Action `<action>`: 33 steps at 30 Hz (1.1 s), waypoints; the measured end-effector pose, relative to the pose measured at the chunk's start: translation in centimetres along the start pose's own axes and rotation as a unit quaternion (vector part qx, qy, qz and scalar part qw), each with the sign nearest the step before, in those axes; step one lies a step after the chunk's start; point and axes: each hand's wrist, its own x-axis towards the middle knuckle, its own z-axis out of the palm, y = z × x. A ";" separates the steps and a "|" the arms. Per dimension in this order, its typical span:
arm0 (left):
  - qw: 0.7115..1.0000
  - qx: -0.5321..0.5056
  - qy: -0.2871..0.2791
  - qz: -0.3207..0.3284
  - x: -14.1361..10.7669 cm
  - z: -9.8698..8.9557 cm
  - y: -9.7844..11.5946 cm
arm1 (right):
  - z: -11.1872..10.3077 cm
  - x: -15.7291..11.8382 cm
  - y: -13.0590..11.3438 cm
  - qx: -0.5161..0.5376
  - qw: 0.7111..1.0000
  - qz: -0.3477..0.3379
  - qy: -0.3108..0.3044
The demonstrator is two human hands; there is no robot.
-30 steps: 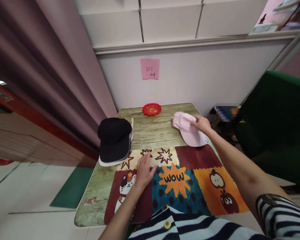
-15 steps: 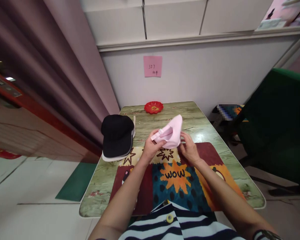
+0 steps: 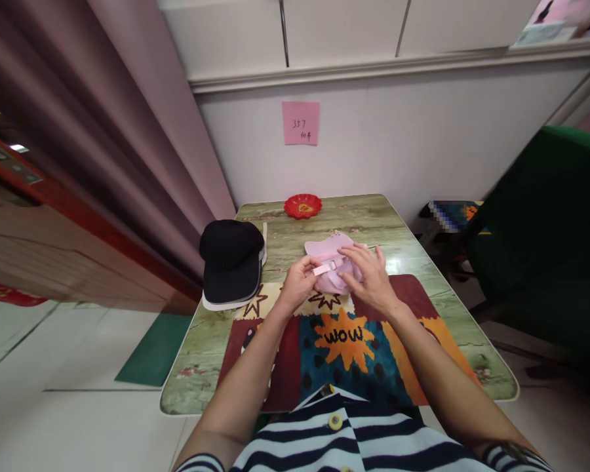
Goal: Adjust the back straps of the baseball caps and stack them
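Note:
A pink baseball cap [image 3: 328,247] is between my hands over the back part of the patterned mat, its brim toward the wall and its back strap facing me. My left hand [image 3: 299,283] pinches the end of the cap's strap [image 3: 324,268] between thumb and fingers. Over the right side of the cap lies my right hand [image 3: 371,276], fingers spread and touching the fabric, partly covering the crown. To the left, a black cap [image 3: 232,259] rests on top of lighter caps, of which only the edges show.
The colourful mat [image 3: 344,380] with "WOW" on it covers the near part of the green wood-patterned table [image 3: 187,387]. A red scalloped dish [image 3: 303,206] stands near the wall, below a pink note [image 3: 301,123]. A dark green chair [image 3: 545,249] is at the right.
The pink cap has been turned so its brim points to the wall and its strap faces me. My right hand has moved from the cap's side to on top of it.

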 end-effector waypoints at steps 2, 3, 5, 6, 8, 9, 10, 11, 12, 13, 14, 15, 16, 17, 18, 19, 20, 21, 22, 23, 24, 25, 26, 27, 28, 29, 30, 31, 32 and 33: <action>1.000 -0.001 -0.017 -0.010 -0.2 -0.2 0.4 | 0.9 0.3 0.0 -0.006 1.000 -0.009 -0.024; 0.999 0.001 -0.028 -0.022 -0.3 -0.3 0.7 | 1.3 0.4 0.1 -0.005 0.999 -0.011 -0.029; 0.997 0.005 -0.052 -0.052 -0.5 -0.7 1.4 | 1.8 0.5 0.2 -0.003 0.999 -0.014 -0.030; 0.996 0.006 -0.063 -0.064 -0.5 -0.9 1.7 | 1.9 0.6 0.2 -0.002 1.000 -0.016 -0.027; 0.994 0.015 -0.084 -0.072 -0.6 -1.2 2.1 | 1.9 0.7 0.2 0.004 1.000 -0.023 -0.020; 0.993 0.023 -0.091 -0.067 -0.5 -1.2 2.2 | 1.8 0.7 0.1 0.009 0.999 -0.025 -0.017; 0.993 0.029 -0.094 -0.062 -0.5 -1.2 2.3 | 1.8 0.7 0.0 0.015 0.999 -0.027 -0.015; 0.994 0.030 -0.093 -0.058 -0.4 -1.2 2.3 | 1.8 0.7 -0.1 0.020 0.999 -0.028 -0.015; 0.994 0.026 -0.088 -0.057 -0.3 -1.1 2.2 | 1.8 0.7 -0.3 0.025 0.999 -0.029 -0.013; 0.995 0.017 -0.079 -0.057 -0.2 -1.0 2.1 | 1.8 0.7 -0.4 0.027 0.999 -0.029 -0.010; 0.996 0.005 -0.068 -0.059 -0.1 -1.0 1.9 | 1.8 0.7 -0.5 0.028 0.999 -0.029 -0.007; 0.997 -0.005 -0.058 -0.059 0.0 -0.9 1.8 | 1.8 0.7 -0.7 0.029 0.999 -0.032 -0.004; 0.997 -0.012 -0.050 -0.058 0.0 -0.9 1.7 | 1.8 0.7 -0.8 0.030 0.999 -0.035 -0.001; 0.997 -0.015 -0.044 -0.055 0.0 -0.8 1.6 | 1.9 0.7 -0.9 0.032 0.999 -0.041 0.002; 0.998 -0.017 -0.037 -0.052 0.0 -0.9 1.6 | 1.9 0.8 -1.0 0.033 0.998 -0.046 0.006; 0.998 -0.016 -0.032 -0.049 -0.1 -0.9 1.7 | 2.0 0.8 -1.1 0.034 0.998 -0.052 0.008; 0.998 -0.013 -0.029 -0.047 -0.1 -1.0 1.8 | 2.0 0.8 -1.2 0.036 0.998 -0.056 0.011; 0.998 -0.009 -0.029 -0.046 -0.2 -1.1 1.9 | 2.1 0.8 -1.2 0.039 0.997 -0.059 0.013; 0.998 -0.005 -0.034 -0.048 -0.3 -1.2 2.1 | 2.1 0.8 -1.3 0.041 0.997 -0.060 0.015; 0.998 -0.002 -0.043 -0.051 -0.4 -1.3 2.4 | 2.1 0.8 -1.3 0.043 0.997 -0.059 0.016; 0.997 -0.001 -0.053 -0.054 -0.5 -1.3 2.6 | 2.2 0.8 -1.4 0.045 0.997 -0.057 0.016; 0.996 0.000 -0.063 -0.056 -0.5 -1.4 2.8 | 2.2 0.8 -1.4 0.047 0.997 -0.054 0.015; 0.996 0.002 -0.069 -0.057 -0.6 -1.4 3.0 | 2.2 0.8 -1.5 0.048 0.997 -0.052 0.014; 0.996 0.003 -0.070 -0.056 -0.6 -1.4 3.0 | 2.2 0.8 -1.5 0.049 0.998 -0.049 0.012; 0.996 0.004 -0.065 -0.054 -0.6 -1.4 3.1 | 2.2 0.8 -1.6 0.050 0.998 -0.047 0.011; 0.997 0.005 -0.058 -0.052 -0.5 -1.3 3.0 | 2.2 0.8 -1.7 0.050 0.998 -0.046 0.010; 0.998 0.003 -0.048 -0.049 -0.5 -1.2 3.0 | 2.1 0.8 -1.8 0.049 0.998 -0.047 0.011; 0.998 -0.001 -0.038 -0.046 -0.5 -1.1 2.8 | 2.0 0.8 -1.9 0.049 0.998 -0.047 0.013; 0.999 -0.006 -0.029 -0.043 -0.5 -1.0 2.7 | 1.9 0.8 -2.0 0.049 0.998 -0.047 0.016; 0.999 -0.010 -0.020 -0.040 -0.6 -0.9 2.6 | 1.7 0.7 -2.2 0.050 0.998 -0.045 0.021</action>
